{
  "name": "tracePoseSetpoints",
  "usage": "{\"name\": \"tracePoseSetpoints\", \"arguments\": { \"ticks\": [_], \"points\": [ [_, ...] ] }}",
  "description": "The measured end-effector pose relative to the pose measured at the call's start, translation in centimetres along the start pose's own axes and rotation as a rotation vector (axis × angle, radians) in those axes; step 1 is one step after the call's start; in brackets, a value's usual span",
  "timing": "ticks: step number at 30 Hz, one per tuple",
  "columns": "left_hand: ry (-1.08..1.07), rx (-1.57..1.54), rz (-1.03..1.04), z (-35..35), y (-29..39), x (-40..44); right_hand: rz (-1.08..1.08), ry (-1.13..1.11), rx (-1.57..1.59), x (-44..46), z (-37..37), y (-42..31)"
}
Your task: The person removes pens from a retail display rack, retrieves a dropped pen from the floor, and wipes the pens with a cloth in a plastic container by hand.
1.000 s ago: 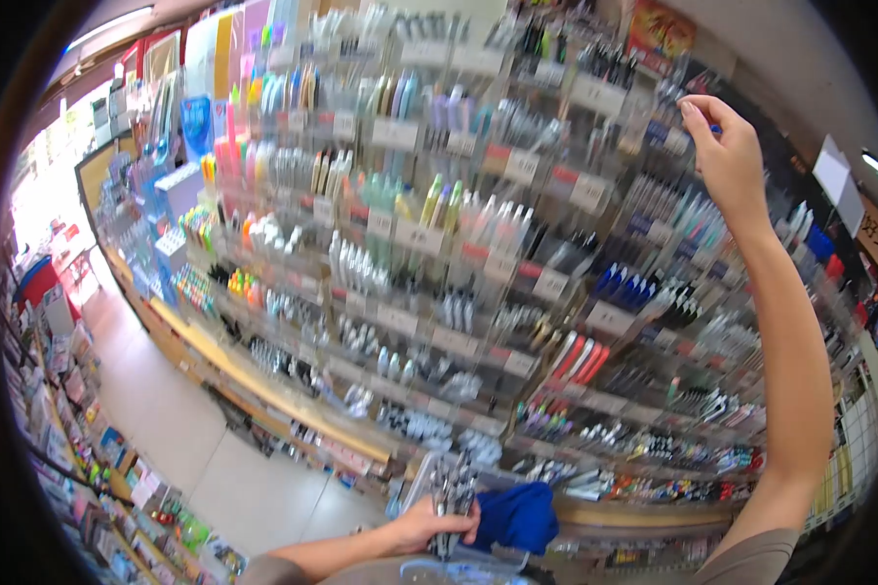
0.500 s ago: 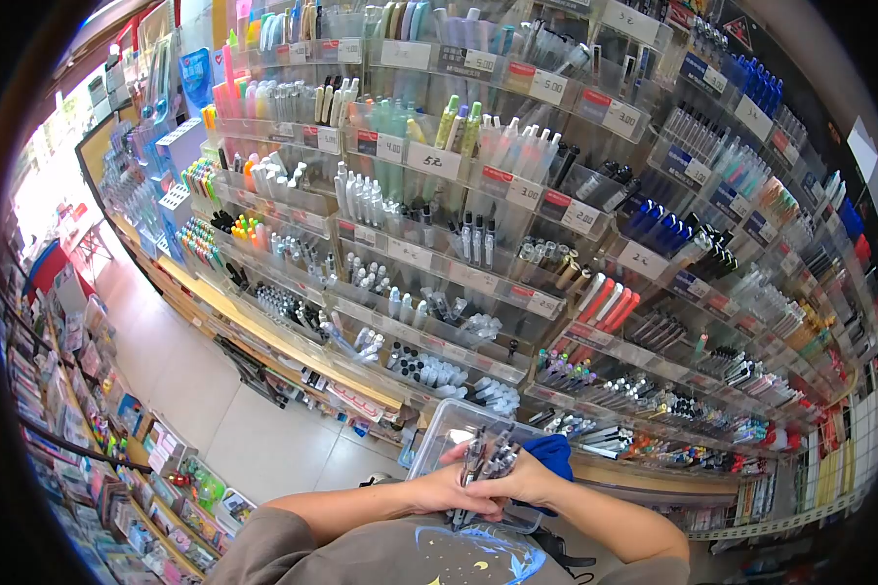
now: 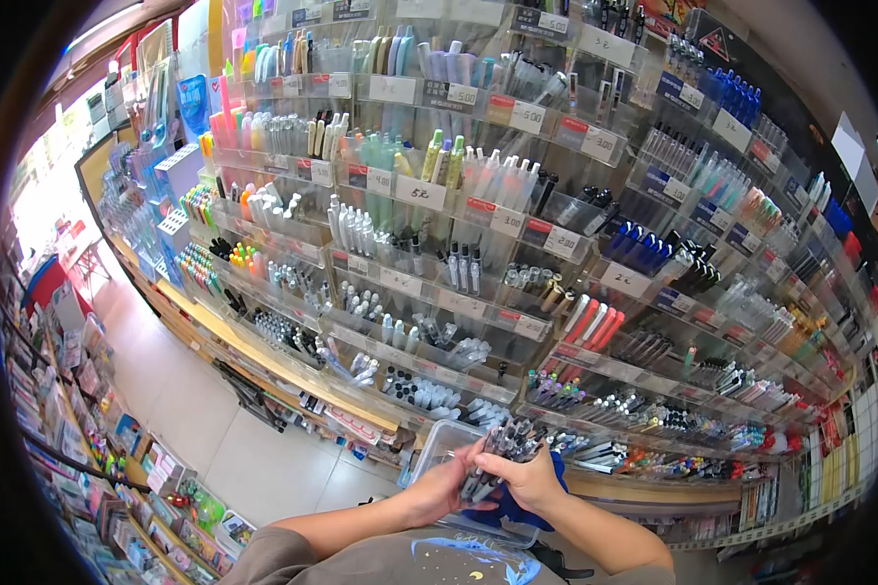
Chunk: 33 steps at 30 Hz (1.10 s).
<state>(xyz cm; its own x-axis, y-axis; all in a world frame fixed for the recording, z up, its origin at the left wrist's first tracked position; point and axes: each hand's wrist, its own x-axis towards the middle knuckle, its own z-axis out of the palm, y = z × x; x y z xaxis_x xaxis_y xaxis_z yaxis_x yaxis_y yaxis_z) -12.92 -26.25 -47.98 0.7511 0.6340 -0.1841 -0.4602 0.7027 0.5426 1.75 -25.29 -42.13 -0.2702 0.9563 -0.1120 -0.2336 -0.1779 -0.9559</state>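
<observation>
- The pens (image 3: pixel 502 450) are gathered in one loose bunch, out of the rack (image 3: pixel 441 292); more pens stand in its slots, from ten round to two o'clock of the hands. As far as I can judge, sorting or placing of this bunch is unfinished; how much is left, I cannot tell.
- The bunch lies between the hands, touching both, tips fanned towards one o'clock.
- The left hand (image 3: pixel 439 493), at eight o'clock of the bunch, cups its side with bent fingers.
- The right hand (image 3: pixel 531 480), at four o'clock, closes on it, thumb across; its other fingertips are hidden.
- The box (image 3: pixel 427 450) shows at ten o'clock, the blue cloth (image 3: pixel 560 471) at four.
</observation>
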Motion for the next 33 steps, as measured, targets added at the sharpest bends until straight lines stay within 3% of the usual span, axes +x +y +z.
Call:
{"name": "tracePoseSetpoints", "arguments": {
  "ticks": [3,8,10,12,14,16,19,22,24,26,32,33],
  "points": [
    [0.133,-0.201,-0.002,0.7,1.2,0.0,-0.018,0.158,-0.011,0.0,0.7,-0.1],
    [0.177,-0.277,-0.013,-0.5,-0.2,-0.1,-0.218,0.134,-0.171,0.1,2.1,0.3],
    [-0.008,-0.1,-0.004,-2.1,-0.7,0.1,-0.164,0.154,-0.153,0.0,1.9,0.0],
    [0.153,0.133,0.025,-0.2,-0.3,-0.4,-0.041,0.119,-0.087,-0.3,1.3,-0.4],
    [-0.042,0.133,0.012,-1.7,-1.1,-0.1,0.02,0.1,-0.023,-0.6,1.4,-1.5],
    [0.011,0.075,0.003,-0.2,-1.0,-0.7,0.173,0.029,0.178,-0.6,1.2,-1.6],
    [-0.121,0.049,-0.015,0.5,-0.5,-1.5,0.188,-0.049,0.268,-0.6,0.5,0.3],
    [-0.17,0.087,-0.006,0.3,-1.1,-1.3,0.105,-0.138,0.032,-0.7,0.0,0.4],
    [-0.264,0.191,-0.053,0.3,-0.8,-1.3,0.174,-0.183,-0.065,-0.9,0.0,0.6],
    [-0.119,0.194,0.028,1.5,-0.9,-1.7,0.154,-0.229,-0.069,-0.5,-0.7,2.0],
    [-0.052,0.376,0.108,2.9,0.6,-2.2,-0.029,-0.075,-0.368,-0.8,-2.2,0.9],
    [-0.036,0.396,0.111,2.7,0.4,-2.1,0.061,-0.113,-0.445,-1.5,-1.8,-1.1]
  ]
}}
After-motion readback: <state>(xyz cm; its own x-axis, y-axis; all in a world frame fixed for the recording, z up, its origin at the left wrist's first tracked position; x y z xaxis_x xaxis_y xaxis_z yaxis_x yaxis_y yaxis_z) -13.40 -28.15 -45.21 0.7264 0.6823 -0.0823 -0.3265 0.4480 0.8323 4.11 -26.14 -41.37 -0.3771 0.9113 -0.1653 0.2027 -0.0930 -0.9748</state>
